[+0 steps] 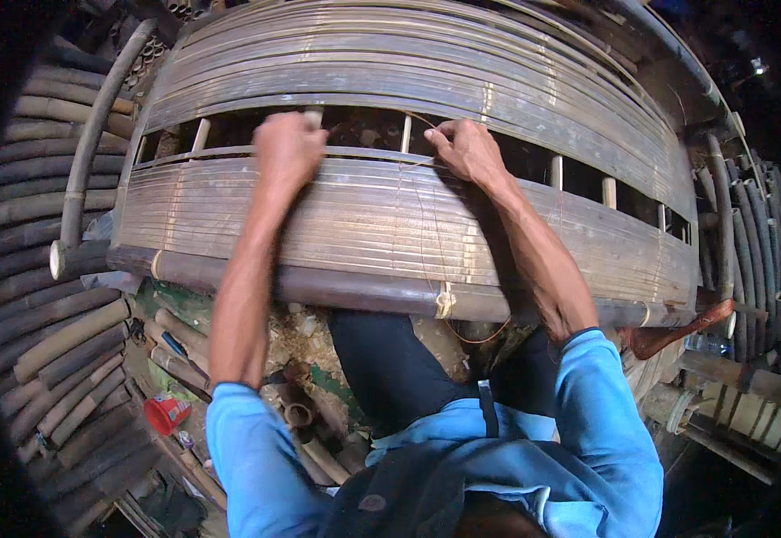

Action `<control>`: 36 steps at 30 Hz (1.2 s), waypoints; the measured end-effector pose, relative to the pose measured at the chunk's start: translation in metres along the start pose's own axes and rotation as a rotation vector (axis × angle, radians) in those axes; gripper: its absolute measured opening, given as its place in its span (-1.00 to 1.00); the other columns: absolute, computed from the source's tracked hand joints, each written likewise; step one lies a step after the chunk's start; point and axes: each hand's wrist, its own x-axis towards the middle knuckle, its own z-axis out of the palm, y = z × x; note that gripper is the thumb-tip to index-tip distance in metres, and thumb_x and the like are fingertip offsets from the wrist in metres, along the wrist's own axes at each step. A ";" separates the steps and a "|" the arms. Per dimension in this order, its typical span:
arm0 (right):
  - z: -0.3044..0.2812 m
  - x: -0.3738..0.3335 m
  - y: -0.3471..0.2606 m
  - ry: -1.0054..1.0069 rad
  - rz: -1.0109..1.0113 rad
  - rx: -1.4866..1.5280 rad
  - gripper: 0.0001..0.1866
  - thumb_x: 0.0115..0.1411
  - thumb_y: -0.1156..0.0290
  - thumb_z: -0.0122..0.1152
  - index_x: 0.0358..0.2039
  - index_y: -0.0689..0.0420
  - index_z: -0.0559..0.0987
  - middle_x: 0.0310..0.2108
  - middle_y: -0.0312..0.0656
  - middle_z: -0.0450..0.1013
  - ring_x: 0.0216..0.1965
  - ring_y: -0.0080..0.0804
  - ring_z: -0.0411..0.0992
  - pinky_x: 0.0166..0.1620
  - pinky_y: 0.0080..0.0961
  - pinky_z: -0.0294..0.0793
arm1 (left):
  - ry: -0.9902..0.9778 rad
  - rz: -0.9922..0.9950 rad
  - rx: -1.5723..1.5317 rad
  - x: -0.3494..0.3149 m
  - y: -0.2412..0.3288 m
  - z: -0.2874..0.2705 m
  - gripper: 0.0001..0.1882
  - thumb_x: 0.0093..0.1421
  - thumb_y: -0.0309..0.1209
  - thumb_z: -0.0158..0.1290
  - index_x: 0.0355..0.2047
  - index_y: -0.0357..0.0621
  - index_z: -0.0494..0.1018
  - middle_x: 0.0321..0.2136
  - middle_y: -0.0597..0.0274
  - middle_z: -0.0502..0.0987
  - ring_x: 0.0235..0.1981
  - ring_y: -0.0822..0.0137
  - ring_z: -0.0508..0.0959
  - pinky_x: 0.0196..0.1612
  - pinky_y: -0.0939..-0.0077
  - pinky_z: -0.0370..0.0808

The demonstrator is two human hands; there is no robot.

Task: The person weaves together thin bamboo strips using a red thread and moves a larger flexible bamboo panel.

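A wide panel of thin bamboo slats (363, 215) lies across a thick bamboo pole (345, 289) in front of me. A gap with short upright pegs runs across its middle. My left hand (288, 148) is closed over the top edge of the lower band of slats, next to a peg. My right hand (465, 149) pinches a thin tan string (426, 215) at the same edge. The string runs down over the slats to a knotted binding (445, 301) on the pole.
Stacked bamboo poles (49, 296) fill the left side, with a curved pole (94, 134) above them. A red cup (166, 412) and bamboo offcuts lie on the ground below. More poles and slatted pieces (749, 412) stand at the right.
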 end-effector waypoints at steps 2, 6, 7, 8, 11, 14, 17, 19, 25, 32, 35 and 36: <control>0.016 0.018 0.024 -0.002 0.003 0.001 -0.60 0.26 0.10 0.15 -0.13 0.15 0.69 -0.27 0.13 0.61 -0.16 0.14 0.58 -0.04 -0.06 0.52 | -0.190 0.084 0.093 0.024 0.039 0.051 -0.80 0.10 -0.34 0.15 -0.48 -0.23 0.63 -0.43 -0.20 0.63 -0.34 -0.12 0.66 -0.13 0.01 0.54; 0.036 0.035 0.027 -0.111 -0.083 0.124 -0.69 0.23 0.23 0.17 -0.21 0.19 0.70 -0.40 0.02 0.63 -0.33 -0.10 0.59 -0.14 -0.22 0.53 | -0.645 -0.142 -0.156 0.052 0.065 0.109 -0.65 0.14 -0.31 0.07 -0.15 -0.26 0.61 -0.14 -0.24 0.62 -0.07 -0.15 0.63 -0.02 0.03 0.54; 0.035 0.038 0.024 -0.196 -0.032 0.145 -0.71 0.22 0.25 0.19 -0.22 0.19 0.70 -0.43 -0.04 0.62 -0.38 -0.21 0.56 -0.18 -0.28 0.51 | -0.654 -0.143 -0.157 0.053 0.064 0.110 -0.65 0.14 -0.31 0.07 -0.15 -0.26 0.61 -0.14 -0.24 0.62 -0.07 -0.15 0.63 -0.02 0.03 0.54; 0.033 0.038 0.023 -0.279 0.020 0.166 -0.72 0.21 0.27 0.21 -0.22 0.19 0.70 -0.46 -0.09 0.61 -0.42 -0.32 0.52 -0.22 -0.34 0.50 | -0.717 -0.093 -0.191 0.055 0.061 0.110 -0.65 0.14 -0.31 0.07 -0.14 -0.26 0.62 -0.12 -0.23 0.61 -0.08 -0.14 0.63 -0.02 0.02 0.53; 0.021 0.024 0.023 -0.178 0.032 0.245 -0.74 0.21 0.25 0.23 -0.31 0.19 0.70 -0.53 -0.13 0.57 -0.46 -0.41 0.47 -0.28 -0.41 0.47 | -0.693 -0.017 -0.275 0.048 0.066 0.089 -0.64 0.11 -0.30 0.07 -0.15 -0.25 0.62 -0.13 -0.19 0.62 -0.10 -0.12 0.64 -0.04 0.02 0.53; 0.001 0.007 0.017 -0.157 0.003 0.425 -0.73 0.24 0.21 0.23 -0.35 0.16 0.69 -0.50 -0.20 0.58 -0.42 -0.43 0.49 -0.27 -0.41 0.48 | -0.386 0.098 -0.390 0.014 0.070 0.073 -0.67 0.06 -0.27 0.14 -0.20 -0.15 0.67 -0.36 -0.05 0.63 -0.27 0.00 0.61 -0.08 0.24 0.53; -0.016 -0.007 0.008 -0.230 -0.121 0.518 -0.68 0.27 0.12 0.28 -0.25 0.14 0.70 -0.40 -0.33 0.57 -0.35 -0.54 0.40 -0.19 -0.47 0.43 | -0.078 0.296 -0.372 -0.013 0.076 0.052 -0.69 0.08 -0.25 0.23 -0.21 -0.14 0.67 -0.15 0.03 0.60 0.00 0.02 0.53 0.13 0.22 0.41; -0.018 -0.010 0.008 -0.223 -0.149 0.496 -0.66 0.27 0.11 0.28 -0.22 0.15 0.70 -0.39 -0.30 0.58 -0.35 -0.53 0.41 -0.19 -0.46 0.44 | -0.141 0.366 -0.467 -0.021 0.067 0.041 -0.70 0.13 -0.24 0.26 -0.21 -0.17 0.65 -0.07 0.06 0.55 0.13 0.07 0.43 0.21 0.23 0.31; -0.008 -0.008 0.033 -0.121 -0.006 0.406 -0.42 0.22 -0.16 0.23 -0.30 0.20 0.72 -0.48 -0.22 0.56 -0.44 -0.42 0.43 -0.25 -0.37 0.45 | -0.204 -0.002 -1.147 -0.096 0.020 -0.036 -0.66 0.35 -0.33 0.02 -0.51 -0.33 0.51 0.07 0.08 0.54 0.32 0.16 0.27 0.19 0.35 0.28; -0.007 -0.013 0.027 -0.233 0.124 0.064 -0.25 0.17 -0.30 0.16 -0.74 0.22 0.55 -0.73 -0.18 0.36 -0.62 -0.35 0.31 -0.39 -0.25 0.36 | -0.127 -0.030 -1.717 -0.166 -0.004 -0.090 -0.53 0.42 -0.26 -0.12 -0.66 -0.16 0.35 0.04 -0.39 0.51 0.46 -0.12 0.01 0.44 0.13 -0.18; -0.006 -0.018 0.024 -0.259 0.075 0.080 -0.27 0.18 -0.29 0.16 -0.68 0.21 0.61 -0.72 -0.13 0.41 -0.60 -0.26 0.40 -0.35 -0.21 0.41 | -0.114 0.002 -1.818 -0.180 -0.004 -0.095 -0.49 0.42 -0.25 -0.12 -0.71 -0.11 0.28 -0.18 -0.34 0.61 0.16 -0.22 0.43 0.42 -0.01 -0.09; -0.005 -0.022 0.020 -0.220 0.070 0.048 -0.30 0.17 -0.29 0.17 -0.61 0.19 0.66 -0.67 -0.08 0.47 -0.54 -0.19 0.47 -0.31 -0.19 0.45 | -0.144 0.028 -1.866 -0.186 -0.003 -0.093 -0.49 0.42 -0.25 -0.12 -0.72 -0.12 0.28 -0.20 -0.32 0.62 0.08 -0.22 0.50 0.40 -0.02 -0.04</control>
